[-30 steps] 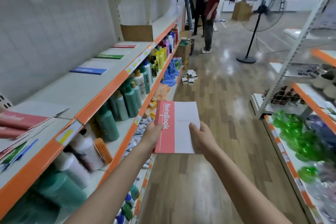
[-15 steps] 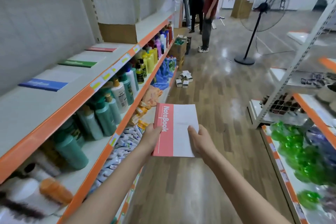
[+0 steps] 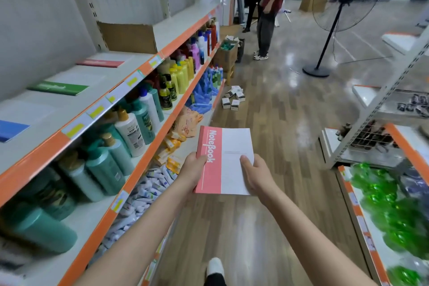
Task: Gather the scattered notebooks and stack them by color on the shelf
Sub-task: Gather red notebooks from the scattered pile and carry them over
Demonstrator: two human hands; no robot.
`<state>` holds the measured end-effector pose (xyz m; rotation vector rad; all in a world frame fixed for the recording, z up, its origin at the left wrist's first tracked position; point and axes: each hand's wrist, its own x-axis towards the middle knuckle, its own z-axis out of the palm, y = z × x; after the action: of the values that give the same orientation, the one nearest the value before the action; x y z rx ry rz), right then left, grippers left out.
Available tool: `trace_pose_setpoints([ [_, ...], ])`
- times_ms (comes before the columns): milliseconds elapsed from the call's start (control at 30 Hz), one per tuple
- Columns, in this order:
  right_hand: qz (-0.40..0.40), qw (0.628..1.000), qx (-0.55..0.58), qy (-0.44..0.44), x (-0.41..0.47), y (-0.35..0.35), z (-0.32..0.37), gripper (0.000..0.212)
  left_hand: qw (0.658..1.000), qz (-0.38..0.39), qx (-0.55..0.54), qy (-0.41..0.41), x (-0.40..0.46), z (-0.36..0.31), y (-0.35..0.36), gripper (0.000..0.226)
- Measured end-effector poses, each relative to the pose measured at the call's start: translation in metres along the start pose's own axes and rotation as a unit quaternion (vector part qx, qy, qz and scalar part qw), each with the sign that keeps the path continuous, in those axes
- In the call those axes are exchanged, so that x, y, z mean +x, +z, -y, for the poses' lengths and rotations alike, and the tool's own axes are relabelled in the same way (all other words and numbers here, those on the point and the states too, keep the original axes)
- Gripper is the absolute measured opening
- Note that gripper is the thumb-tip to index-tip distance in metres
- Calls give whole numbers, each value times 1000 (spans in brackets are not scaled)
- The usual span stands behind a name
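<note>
Notebook (image 3: 224,160) with the pink spine band and white cover sits in both your hands, held out flat over the wooden aisle floor (image 3: 274,123), beside the left shelving. Your left hand (image 3: 193,170) grips its pink left edge, thumb on top and fingers curled under; your right hand (image 3: 255,175) holds the lower right corner, thumb pressed on the white cover.

On your left, the upper shelf (image 3: 69,109) carries three more notebooks lying flat and well apart along its length: a blue notebook (image 3: 10,129) nearest you at the picture's left edge, a green notebook (image 3: 59,88) farther along, and a pink notebook (image 3: 100,63) beyond it, near an open cardboard box (image 3: 128,36) at the far end. The shelf below is packed with bottles (image 3: 130,127), teal and white near you, yellow and blue farther off.

Small white boxes (image 3: 232,97) lie scattered on the floor by the shelving's foot. Farther down the aisle two people (image 3: 267,7) stand, and a standing fan (image 3: 334,21) is to their right. Green bottles (image 3: 394,204) fill the right-hand rack.
</note>
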<state>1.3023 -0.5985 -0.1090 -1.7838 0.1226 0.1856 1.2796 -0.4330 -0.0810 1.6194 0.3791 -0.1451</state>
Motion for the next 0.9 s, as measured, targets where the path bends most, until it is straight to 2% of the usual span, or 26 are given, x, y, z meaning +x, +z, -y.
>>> trace_pose_setpoints([
  [100, 0, 1000, -2, -10, 43, -1, 6, 18, 1000, 8, -9, 5, 39, -12, 4, 19],
  [233, -5, 1000, -9, -9, 105, 2, 23, 26, 1000, 6, -20, 7, 98, -34, 5, 19],
  [400, -3, 1000, -12, -9, 175, 7, 45, 27, 1000, 7, -26, 10, 162, -64, 5, 18],
  [767, -6, 1000, -7, -2, 283, -2, 63, 28, 1000, 15, -12, 16, 266, -103, 23, 18],
  [900, 13, 1000, -7, -8, 325, -8, 67, 24, 999, -4, -23, 26, 302, -112, 33, 18],
])
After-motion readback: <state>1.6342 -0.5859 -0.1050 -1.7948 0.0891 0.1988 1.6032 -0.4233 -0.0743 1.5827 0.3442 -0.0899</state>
